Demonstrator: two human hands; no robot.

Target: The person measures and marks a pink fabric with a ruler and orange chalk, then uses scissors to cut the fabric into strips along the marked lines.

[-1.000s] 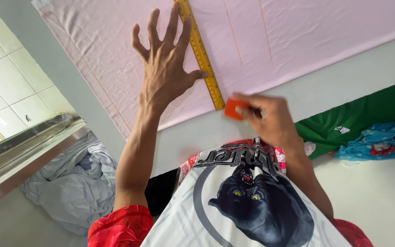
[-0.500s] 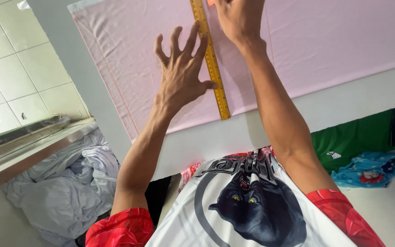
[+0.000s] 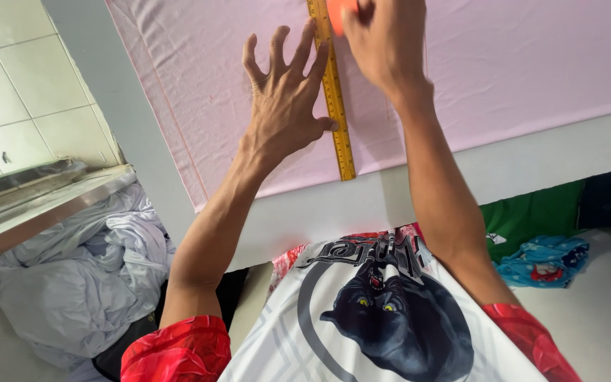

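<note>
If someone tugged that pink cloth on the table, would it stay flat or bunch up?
The pink cloth would probably bunch: it looks thin and already shows soft creases. It likely slides easily on the smooth white table. The left hand, pressing the yellow ruler, probably pins it there.

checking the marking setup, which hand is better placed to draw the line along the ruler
Right. The right hand holds the orange chalk at the yellow ruler edge on the pink cloth; the left hand is spread flat, pinning the ruler.
</note>
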